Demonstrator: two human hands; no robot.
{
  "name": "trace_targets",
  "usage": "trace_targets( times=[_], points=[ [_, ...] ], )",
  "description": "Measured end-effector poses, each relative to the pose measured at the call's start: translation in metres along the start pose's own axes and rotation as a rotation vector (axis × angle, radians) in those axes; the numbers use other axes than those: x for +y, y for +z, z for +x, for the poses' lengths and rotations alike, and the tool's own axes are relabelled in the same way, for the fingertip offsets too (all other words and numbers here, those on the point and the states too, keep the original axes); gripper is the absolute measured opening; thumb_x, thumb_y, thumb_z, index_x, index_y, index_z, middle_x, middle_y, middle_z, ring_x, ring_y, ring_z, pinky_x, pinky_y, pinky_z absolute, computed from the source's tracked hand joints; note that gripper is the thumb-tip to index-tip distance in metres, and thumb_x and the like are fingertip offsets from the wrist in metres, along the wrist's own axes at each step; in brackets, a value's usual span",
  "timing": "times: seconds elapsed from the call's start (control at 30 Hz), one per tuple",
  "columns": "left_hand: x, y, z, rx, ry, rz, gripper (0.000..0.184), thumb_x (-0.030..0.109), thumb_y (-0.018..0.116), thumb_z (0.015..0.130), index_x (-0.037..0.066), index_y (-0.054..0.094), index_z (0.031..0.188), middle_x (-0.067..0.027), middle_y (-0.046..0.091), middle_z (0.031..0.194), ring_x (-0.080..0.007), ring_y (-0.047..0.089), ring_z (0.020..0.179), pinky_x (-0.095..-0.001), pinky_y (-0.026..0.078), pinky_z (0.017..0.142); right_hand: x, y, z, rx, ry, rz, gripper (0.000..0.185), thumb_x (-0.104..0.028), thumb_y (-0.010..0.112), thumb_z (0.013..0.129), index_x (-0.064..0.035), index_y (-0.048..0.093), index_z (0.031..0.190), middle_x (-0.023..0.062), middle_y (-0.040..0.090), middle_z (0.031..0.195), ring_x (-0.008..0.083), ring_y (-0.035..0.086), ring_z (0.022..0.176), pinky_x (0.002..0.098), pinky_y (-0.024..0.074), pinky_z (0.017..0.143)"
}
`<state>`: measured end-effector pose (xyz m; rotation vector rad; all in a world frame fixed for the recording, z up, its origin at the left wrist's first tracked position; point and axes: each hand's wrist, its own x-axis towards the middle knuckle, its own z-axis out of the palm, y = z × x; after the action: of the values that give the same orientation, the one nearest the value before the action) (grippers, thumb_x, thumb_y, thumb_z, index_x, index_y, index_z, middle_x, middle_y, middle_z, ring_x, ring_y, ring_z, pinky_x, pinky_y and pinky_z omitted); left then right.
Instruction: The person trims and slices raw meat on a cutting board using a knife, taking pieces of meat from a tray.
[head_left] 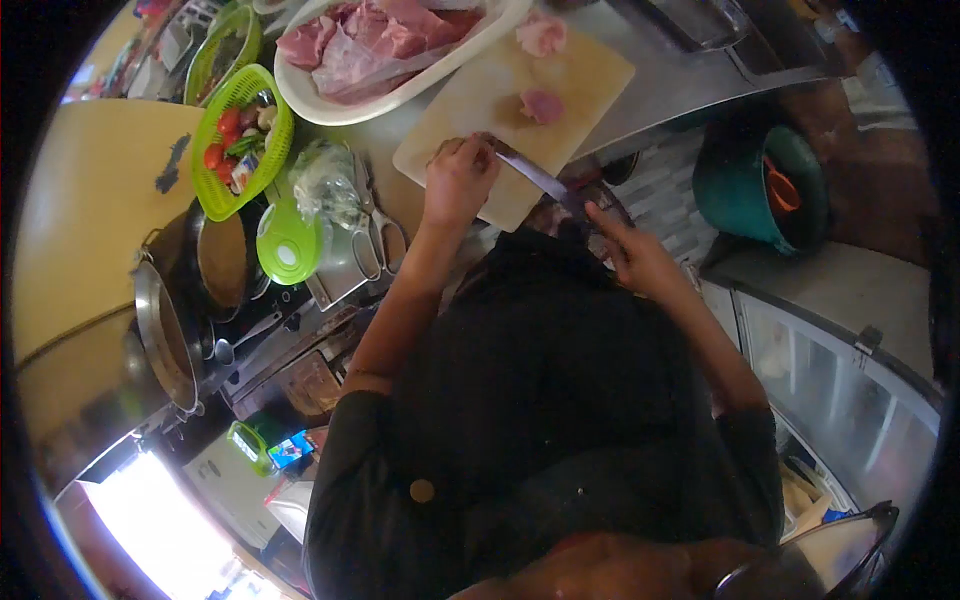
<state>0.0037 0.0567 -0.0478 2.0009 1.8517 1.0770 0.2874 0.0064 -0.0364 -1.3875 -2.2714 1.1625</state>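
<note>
My right hand (632, 252) is wrapped round the dark handle of a knife (540, 178), with the index finger stretched along it. The blade slants up and left over a pale cutting board (585, 75). At the blade's far end my left hand (460, 178) is closed, fingertips bent together at the board's near left. Whether they pinch the blade tip or a small scrap is not clear. Two pieces of pink meat lie farther back on the board: one piece (541, 107) near the middle, another piece (541, 36) at the far edge.
Behind the board stands a white tub (350, 113) of raw meat. To the left are a green basket (207, 190) of vegetables, a green lid (289, 243), scissors (378, 245), a plastic bag (328, 185) and pans (165, 335). A teal bucket (725, 190) stands at the right.
</note>
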Motion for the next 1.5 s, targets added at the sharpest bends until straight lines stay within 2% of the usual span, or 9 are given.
trace_targets(
  times=[0.2,0.6,0.7,0.9,1.0,1.2,1.3,1.4,1.5],
  points=[
    [-0.009,-0.007,0.014,-0.152,-0.613,-0.585,0.021,0.010,0.067,0.077,0.001,0.066,0.096,-0.0142,0.068,0.083,-0.0198,0.065,0.069,-0.0344,0.053,0.061,0.006,-0.017,-0.035,-0.017,0.031,-0.117,0.063,-0.009,0.055,0.088,-0.0328,0.035,0.143,0.0264,0.060,0.088,0.0421,0.061,0.076,0.0469,0.0490,0.067],
    [-0.013,-0.013,0.025,-0.255,-0.045,0.087,0.021,0.021,0.061,0.087,0.003,0.068,0.095,-0.0136,0.064,0.086,-0.0262,0.067,0.071,-0.0360,0.054,0.062,-0.008,-0.037,-0.025,0.143,-0.058,0.048,0.058,-0.010,0.056,0.088,-0.0322,0.040,0.140,0.0235,0.060,0.082,0.0394,0.061,0.076,0.0457,0.0489,0.067],
    [-0.024,-0.006,0.023,-0.277,-0.201,-0.002,0.020,0.019,0.060,0.088,0.000,0.066,0.092,-0.0137,0.062,0.083,-0.0256,0.067,0.067,-0.0372,0.055,0.048,-0.007,-0.034,-0.014,0.097,-0.053,0.018,0.059,-0.010,0.056,0.088,-0.0319,0.040,0.140,0.0233,0.061,0.086,0.0398,0.061,0.076,0.0462,0.0491,0.068],
    [-0.017,-0.010,0.023,-0.330,-0.404,-0.111,0.020,0.014,0.062,0.083,-0.004,0.061,0.090,-0.0206,0.065,0.094,-0.0326,0.065,0.079,-0.0401,0.052,0.069,-0.001,-0.035,-0.007,0.053,-0.027,0.078,0.058,-0.010,0.055,0.089,-0.0320,0.040,0.140,0.0240,0.062,0.088,0.0404,0.062,0.077,0.0469,0.0496,0.068],
    [-0.013,-0.018,0.018,-0.180,-0.195,-0.058,0.021,0.014,0.061,0.085,-0.002,0.065,0.098,-0.0176,0.067,0.085,-0.0271,0.068,0.074,-0.0384,0.056,0.057,0.003,-0.032,-0.009,0.055,-0.103,0.022,0.058,-0.012,0.055,0.089,-0.0330,0.039,0.140,0.0243,0.062,0.087,0.0405,0.062,0.077,0.0479,0.0496,0.067],
    [-0.012,-0.021,0.022,-0.291,-0.300,-0.047,0.020,0.012,0.061,0.082,0.000,0.068,0.097,-0.0210,0.066,0.091,-0.0329,0.064,0.081,-0.0413,0.051,0.076,-0.005,-0.029,-0.009,-0.008,-0.022,-0.171,0.063,-0.004,0.057,0.085,-0.0301,0.041,0.140,0.0192,0.060,0.078,0.0365,0.060,0.070,0.0450,0.0480,0.067],
    [-0.017,-0.038,0.035,-0.333,-0.240,0.356,0.020,0.014,0.061,0.084,0.000,0.068,0.098,-0.0211,0.064,0.091,-0.0327,0.063,0.086,-0.0418,0.051,0.078,-0.009,-0.035,-0.006,-0.032,0.022,-0.214,0.060,-0.012,0.053,0.089,-0.0339,0.037,0.142,0.0223,0.060,0.085,0.0403,0.061,0.075,0.0484,0.0492,0.067],
    [-0.068,-0.044,0.032,-0.250,-0.129,0.278,0.022,0.012,0.060,0.083,0.001,0.066,0.101,-0.0210,0.062,0.095,-0.0352,0.062,0.089,-0.0424,0.050,0.082,-0.011,-0.035,-0.005,-0.042,0.028,-0.240,0.058,-0.014,0.052,0.091,-0.0345,0.036,0.142,0.0235,0.061,0.090,0.0412,0.062,0.079,0.0496,0.0496,0.068],
    [-0.015,-0.043,0.036,-0.235,-0.284,-0.012,0.024,0.007,0.058,0.081,0.003,0.066,0.103,-0.0176,0.062,0.101,-0.0359,0.062,0.089,-0.0430,0.051,0.084,-0.008,-0.034,-0.006,-0.021,-0.018,-0.154,0.056,-0.012,0.053,0.090,-0.0306,0.039,0.141,0.0224,0.062,0.094,0.0381,0.063,0.080,0.0462,0.0501,0.070]
  ],
)
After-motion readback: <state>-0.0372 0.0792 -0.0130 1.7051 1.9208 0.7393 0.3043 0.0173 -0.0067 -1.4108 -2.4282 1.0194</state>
